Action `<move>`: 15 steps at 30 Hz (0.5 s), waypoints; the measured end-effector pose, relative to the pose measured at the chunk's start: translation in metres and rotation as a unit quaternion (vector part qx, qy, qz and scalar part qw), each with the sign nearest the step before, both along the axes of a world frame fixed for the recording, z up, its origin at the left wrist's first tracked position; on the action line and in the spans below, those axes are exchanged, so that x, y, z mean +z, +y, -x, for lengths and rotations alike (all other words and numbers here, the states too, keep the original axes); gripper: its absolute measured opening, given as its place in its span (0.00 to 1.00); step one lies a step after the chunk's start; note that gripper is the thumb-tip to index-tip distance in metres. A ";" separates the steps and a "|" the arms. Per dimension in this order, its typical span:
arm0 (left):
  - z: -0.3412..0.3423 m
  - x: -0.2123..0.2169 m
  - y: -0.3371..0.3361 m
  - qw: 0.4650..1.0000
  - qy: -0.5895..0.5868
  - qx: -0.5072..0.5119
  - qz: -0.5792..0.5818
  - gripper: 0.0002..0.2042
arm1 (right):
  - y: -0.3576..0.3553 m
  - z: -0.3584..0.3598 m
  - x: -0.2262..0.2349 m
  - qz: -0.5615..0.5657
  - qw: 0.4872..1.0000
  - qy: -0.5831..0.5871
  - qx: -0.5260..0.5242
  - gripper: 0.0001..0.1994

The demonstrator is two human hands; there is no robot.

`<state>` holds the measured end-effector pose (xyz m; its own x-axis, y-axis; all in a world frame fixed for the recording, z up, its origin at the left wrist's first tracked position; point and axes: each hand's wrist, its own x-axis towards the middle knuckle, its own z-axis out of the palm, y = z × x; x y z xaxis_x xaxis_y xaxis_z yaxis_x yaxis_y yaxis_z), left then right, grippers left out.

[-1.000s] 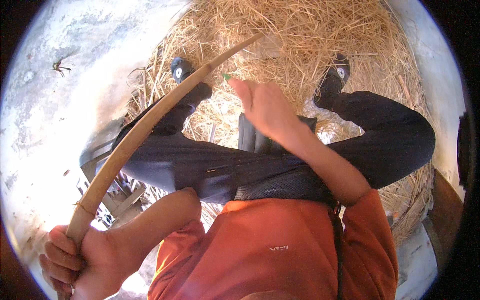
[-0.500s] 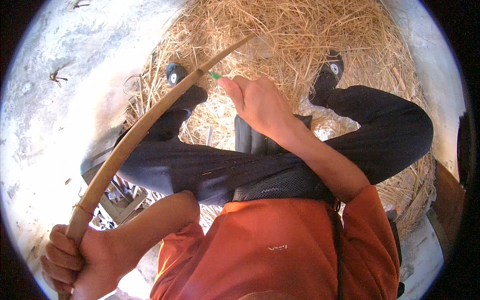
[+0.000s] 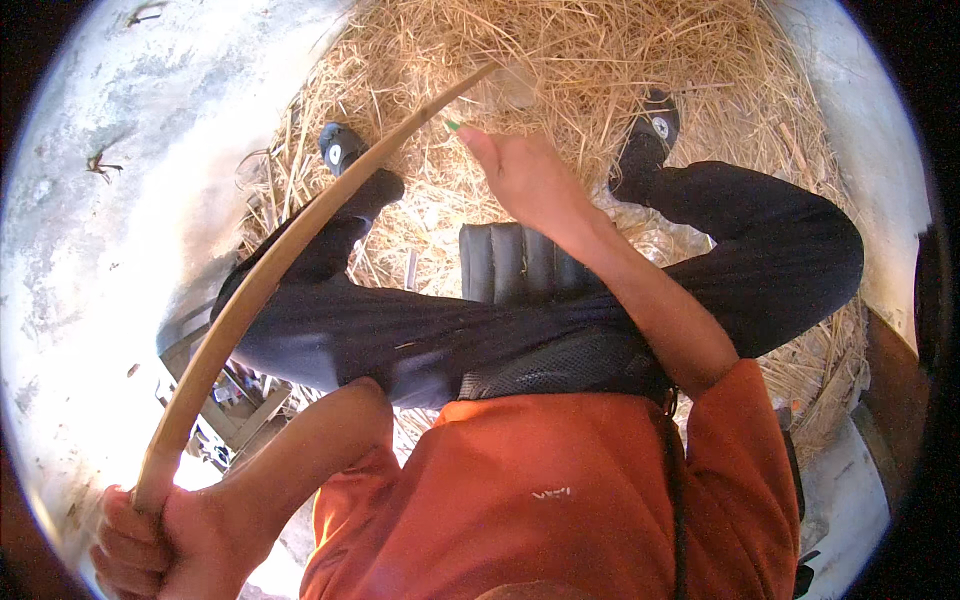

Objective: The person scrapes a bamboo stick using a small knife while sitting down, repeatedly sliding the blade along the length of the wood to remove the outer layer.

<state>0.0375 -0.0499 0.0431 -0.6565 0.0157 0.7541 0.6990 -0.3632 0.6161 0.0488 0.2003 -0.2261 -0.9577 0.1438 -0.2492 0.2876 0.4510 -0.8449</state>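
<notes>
A long, curved strip of light-brown wood or cane [image 3: 262, 275] slants across the view from lower left to upper middle, narrowing to its far end. My left hand [image 3: 160, 545], at the lower left, is wrapped round the near end of it. Close to the strip's far part is my right hand [image 3: 530, 180], closed with the thumb stretched forward. A small green tip [image 3: 453, 126] sticks out past that thumb, a little apart from the strip. The rest of the green-tipped thing is hidden by the hand, so its kind does not show.
Straw and shavings [image 3: 580, 60] cover the floor ahead. My crossed legs in dark trousers [image 3: 420, 340] lie below the strip. A black ribbed pad [image 3: 510, 262] sits between them. A wooden frame [image 3: 235, 415] stands at the left, by a pale wall [image 3: 90, 250].
The strip has shifted and looks smoother along its length, the step near its far part no longer showing. My left hand is slightly lower; my right hand has moved slightly right and away.
</notes>
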 end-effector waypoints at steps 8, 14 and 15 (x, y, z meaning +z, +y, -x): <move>-0.002 0.005 -0.012 0.999 0.007 0.039 0.012 0.26 | -0.024 -0.011 0.010 0.041 0.997 0.061 0.020 0.26; -0.005 0.005 -0.016 0.999 0.007 0.049 0.017 0.24 | -0.032 -0.017 0.015 0.008 0.996 0.082 0.025 0.25; -0.004 0.005 -0.015 0.999 0.006 0.050 0.017 0.24 | -0.033 -0.015 0.016 -0.011 0.996 0.080 0.028 0.25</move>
